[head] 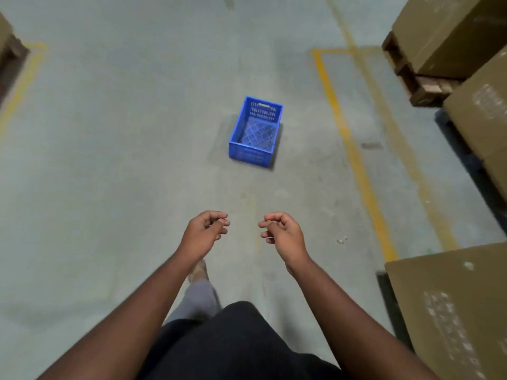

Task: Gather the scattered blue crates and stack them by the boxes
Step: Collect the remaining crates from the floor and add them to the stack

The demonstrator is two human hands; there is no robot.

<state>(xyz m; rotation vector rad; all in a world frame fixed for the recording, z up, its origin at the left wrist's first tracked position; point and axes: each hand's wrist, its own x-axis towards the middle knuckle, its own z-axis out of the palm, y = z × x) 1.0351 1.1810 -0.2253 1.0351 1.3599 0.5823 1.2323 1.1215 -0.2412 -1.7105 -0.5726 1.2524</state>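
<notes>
Fingers (219, 224) on both hands loosely curled inward, tips nearly meeting the thumbs, holding nothing and touching nothing. Left hand (204, 233) and right hand (282, 234) are out in front at about the same height, palms turned toward each other with a gap between them, both bare forearms reaching up from the bottom edge.

One blue crate (256, 131) in view, upright on the floor, open top facing up, nothing visible inside, lattice bottom showing through. Perforated walls, a slot handle in the far short wall. It sits ahead of the hands, well apart from them, slightly right of centre and turned a little off square to the aisle.

Concrete floor (123, 133) is grey-green. Yellow painted line (354, 154) runs along the right of the crate, marking off a bay; a second yellow line (24, 78) sits at the far left.

Cardboard boxes: three big ones on the right side, one far at top right (450, 34), one at mid right (485, 124), one nearest at lower right (450, 311), the last two with blurred print on top. Wooden pallet (411, 75) edge shows under the far box. Part of another brown box or pallet at the upper left corner, too cropped to tell which.

Dark shirt (238, 344) fills the bottom centre; one grey trouser leg (199, 300) and a foot show below the left hand.
</notes>
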